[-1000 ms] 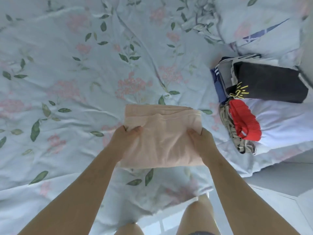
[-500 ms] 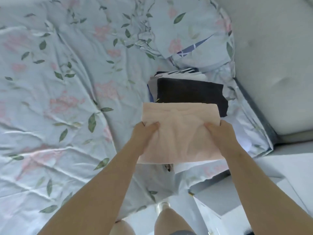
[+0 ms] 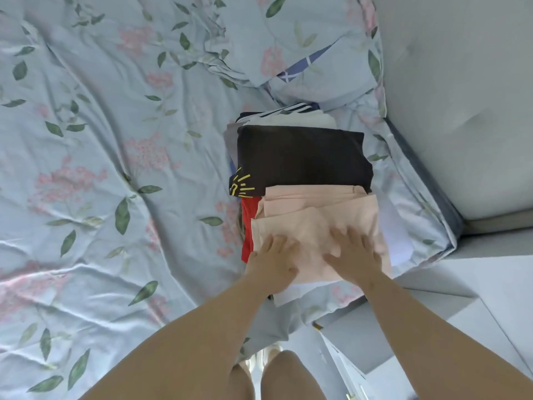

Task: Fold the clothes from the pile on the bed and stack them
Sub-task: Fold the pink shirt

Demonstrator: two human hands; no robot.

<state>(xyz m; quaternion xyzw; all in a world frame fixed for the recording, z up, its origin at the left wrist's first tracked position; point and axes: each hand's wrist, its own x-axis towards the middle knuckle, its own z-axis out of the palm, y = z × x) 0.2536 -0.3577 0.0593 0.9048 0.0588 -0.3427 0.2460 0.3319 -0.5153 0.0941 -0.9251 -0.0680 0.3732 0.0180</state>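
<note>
A folded peach garment point(image 3: 314, 215) lies on top of the near stack of folded clothes, over a red piece point(image 3: 248, 223) and a white piece point(image 3: 399, 241). My left hand point(image 3: 274, 259) and my right hand point(image 3: 353, 252) rest flat on its near half, fingers spread, gripping nothing. Just beyond it sits a second stack topped by a folded black garment point(image 3: 302, 157) with a yellow print, with striped and grey pieces under it.
The bed point(image 3: 115, 168) has a pale blue floral sheet, wrinkled, stretching left. A rumpled floral pillow point(image 3: 288, 44) lies behind the stacks. A grey padded headboard point(image 3: 461, 96) stands to the right. The bed's corner and floor are near my legs.
I carried the peach garment right from the middle of the bed, set it on the near stack and let go; both hands now press flat on it.
</note>
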